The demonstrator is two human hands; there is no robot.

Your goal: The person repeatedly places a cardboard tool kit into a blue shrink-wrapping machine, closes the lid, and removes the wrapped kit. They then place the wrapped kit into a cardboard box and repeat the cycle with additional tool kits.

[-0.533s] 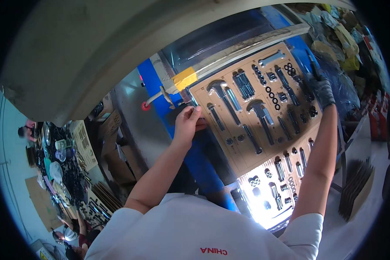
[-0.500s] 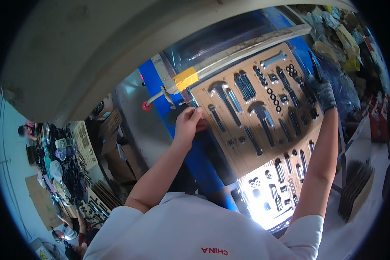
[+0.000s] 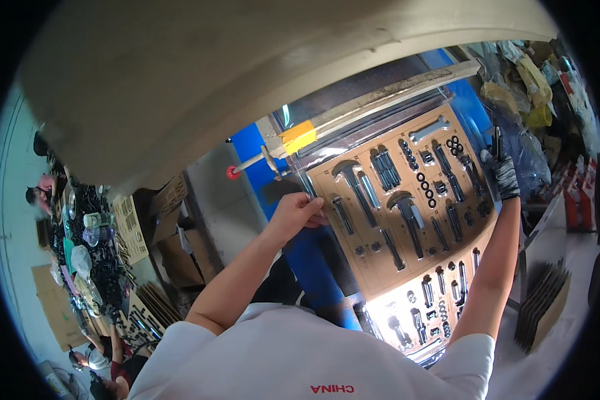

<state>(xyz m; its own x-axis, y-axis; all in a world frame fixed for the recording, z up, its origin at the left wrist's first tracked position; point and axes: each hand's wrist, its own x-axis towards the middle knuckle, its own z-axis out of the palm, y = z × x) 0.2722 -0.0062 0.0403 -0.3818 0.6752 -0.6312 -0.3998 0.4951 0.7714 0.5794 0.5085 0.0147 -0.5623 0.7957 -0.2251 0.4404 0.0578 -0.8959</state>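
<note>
A large brown cardboard sheet [image 3: 380,267] lies across the blue machine bed in front of me. Glossy clear film covers it, with hammers, a wrench [image 3: 429,129], bolts, black rings and other metal parts beneath. My bare left hand [image 3: 299,217] pinches the sheet's left edge, thumb against fingers. On the far right side, my right hand [image 3: 503,175], in a grey striped glove, is closed around a slim black tool [image 3: 497,141] that points away from me; its exact kind is unclear. The glove rests beside the sheet's right edge.
Behind the sheet runs a metal bar with yellow tape [image 3: 299,137] and a red-knobbed lever [image 3: 233,173]. A beige cover [image 3: 247,60] overhangs the top. A second, brightly lit sheet [image 3: 397,327] lies nearer me. Cardboard stacks [image 3: 543,300] stand right; people work at left.
The cardboard sheet has slid toward me, widening the gap to the metal bar. Both my hands have moved toward me with it, their grips unchanged. The view has shifted slightly.
</note>
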